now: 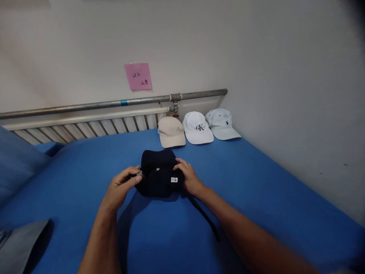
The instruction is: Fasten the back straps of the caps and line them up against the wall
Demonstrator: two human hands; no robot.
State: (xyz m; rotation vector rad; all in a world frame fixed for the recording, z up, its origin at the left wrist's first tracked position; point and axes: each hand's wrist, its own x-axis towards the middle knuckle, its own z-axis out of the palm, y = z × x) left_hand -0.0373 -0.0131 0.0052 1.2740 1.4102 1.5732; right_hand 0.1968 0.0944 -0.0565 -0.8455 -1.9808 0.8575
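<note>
A dark navy cap (158, 173) lies on the blue bed sheet (256, 190) in the middle of the view, with small white labels showing on it. My left hand (121, 186) pinches a small metal buckle at the cap's left side. My right hand (188, 176) grips the cap's right side with curled fingers. A dark strap trails from the cap back under my right forearm.
Three caps stand in a row at the far end by the wall: a beige cap (171, 131), a white cap with a logo (197, 127), a pale blue cap (221, 123). A metal pipe (114, 102) and radiator run behind. A pink note (138, 76) is on the wall. A grey item (19, 243) lies bottom left.
</note>
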